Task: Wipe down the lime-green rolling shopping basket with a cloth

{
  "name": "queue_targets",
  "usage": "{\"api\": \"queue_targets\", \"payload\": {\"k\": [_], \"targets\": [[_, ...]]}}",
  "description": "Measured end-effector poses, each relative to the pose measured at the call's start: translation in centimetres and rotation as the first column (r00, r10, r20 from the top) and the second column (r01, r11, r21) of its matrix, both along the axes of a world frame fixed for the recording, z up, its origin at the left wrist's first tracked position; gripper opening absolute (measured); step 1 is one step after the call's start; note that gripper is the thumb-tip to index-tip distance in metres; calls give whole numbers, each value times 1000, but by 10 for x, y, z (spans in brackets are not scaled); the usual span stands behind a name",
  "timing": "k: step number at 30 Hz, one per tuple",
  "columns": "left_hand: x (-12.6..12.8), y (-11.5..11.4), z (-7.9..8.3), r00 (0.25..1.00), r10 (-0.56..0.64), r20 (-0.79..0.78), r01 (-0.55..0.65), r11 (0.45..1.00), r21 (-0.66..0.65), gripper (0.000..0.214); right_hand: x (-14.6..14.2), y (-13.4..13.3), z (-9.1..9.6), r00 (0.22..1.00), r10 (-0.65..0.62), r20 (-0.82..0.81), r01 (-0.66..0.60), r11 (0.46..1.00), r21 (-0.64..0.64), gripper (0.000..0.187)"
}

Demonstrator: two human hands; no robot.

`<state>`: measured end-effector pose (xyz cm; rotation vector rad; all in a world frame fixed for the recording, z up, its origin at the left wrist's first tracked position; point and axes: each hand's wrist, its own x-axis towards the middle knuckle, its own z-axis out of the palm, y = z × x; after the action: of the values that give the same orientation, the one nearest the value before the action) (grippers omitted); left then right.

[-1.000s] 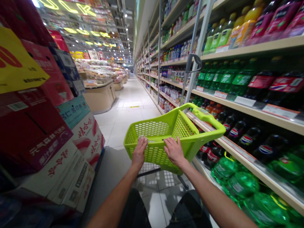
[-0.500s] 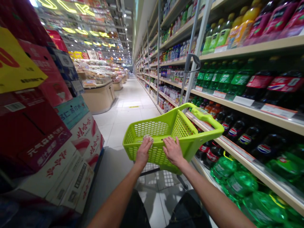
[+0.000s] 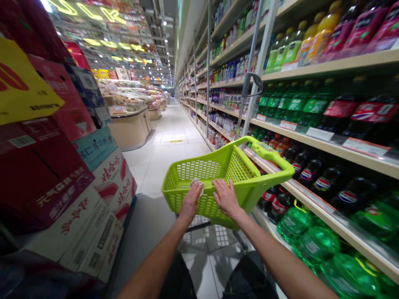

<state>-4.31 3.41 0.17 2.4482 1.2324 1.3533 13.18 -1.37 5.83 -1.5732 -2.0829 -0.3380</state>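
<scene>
Left hand curled over a small pale wad on the near rim of the green basket. Right hand lay flat just beside, fingers spread, gripping nothing.

Supermarket aisle. Pale glossy tiled floor runs up the centre. Drinks shelves fill the right; stacked cartons the left. Curved display counter centre-left. Yellow neon strips upper left.
</scene>
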Motion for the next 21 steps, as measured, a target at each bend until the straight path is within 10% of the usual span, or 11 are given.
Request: {"api": "queue_targets", "payload": {"k": [5,13,21], "targets": [[11,1,-2,1000,7,-7,-8,998,-57,62,-32,8,16,987,163,1,-163,983,-84,49],[-39,8,10,852,186,-490,-240,969,-50,68,-68,35,-9,992,65,109,-58,996,-69,35],[-31,4,23,820,173,-545,-276,954,-113,69,14,13,14,994,-51,94,54,998,-27,29]]}}
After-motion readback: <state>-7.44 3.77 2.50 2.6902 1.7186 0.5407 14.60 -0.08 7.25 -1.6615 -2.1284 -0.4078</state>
